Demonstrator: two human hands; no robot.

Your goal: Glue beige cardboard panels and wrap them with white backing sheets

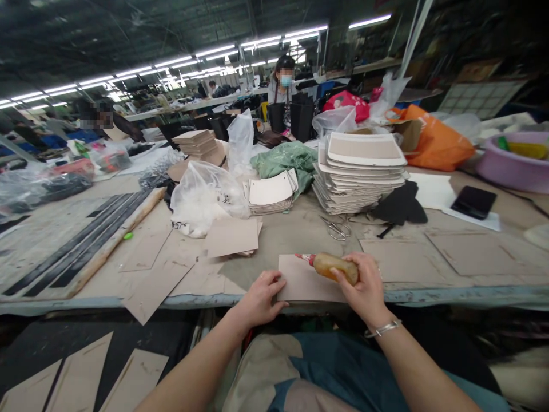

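Note:
A flat brown cardboard panel [302,280] lies at the near edge of the worktable [295,234]. My left hand [259,297] pinches its left edge, fingers curled over the card. My right hand [363,289] is wrapped round a yellowish squeeze bottle [332,266] with a red nozzle, held sideways with the nozzle pointing left over the panel's top edge. A metal bracelet sits on my right wrist.
Scissors [338,229] lie just beyond the panel. Tall stacks of cut card pieces [360,171], plastic bags [201,194], green cloth, an orange bag [433,140], a black phone [474,201] and a purple basin [512,160] crowd the table. A masked person [283,83] stands at the far side.

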